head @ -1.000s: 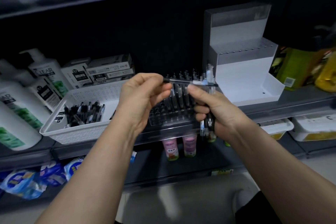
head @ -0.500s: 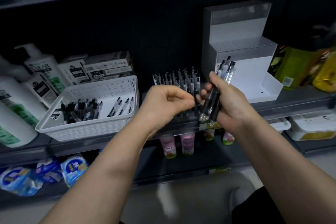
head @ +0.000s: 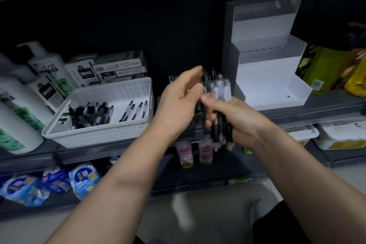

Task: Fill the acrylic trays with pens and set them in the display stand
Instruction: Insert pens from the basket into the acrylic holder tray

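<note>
Right hand [head: 235, 119] clamps bundle of black-grip clear-barrel pens [head: 220, 113], long axis near upright, clear ends up. Left hand [head: 178, 99] half-open, empty, fingertips at bundle; half second ago fisted. Clear acrylic tray [head: 174, 80] behind hands, on shelf.

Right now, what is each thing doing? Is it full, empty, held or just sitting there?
Right hand: closed around a bundle of pens.
Left hand: fingers half open, at the bundle; blurred.
White basket: partly filled with loose pens.
Acrylic tray: mostly hidden, pens standing in it.
Display stand: holds no pens.
</note>
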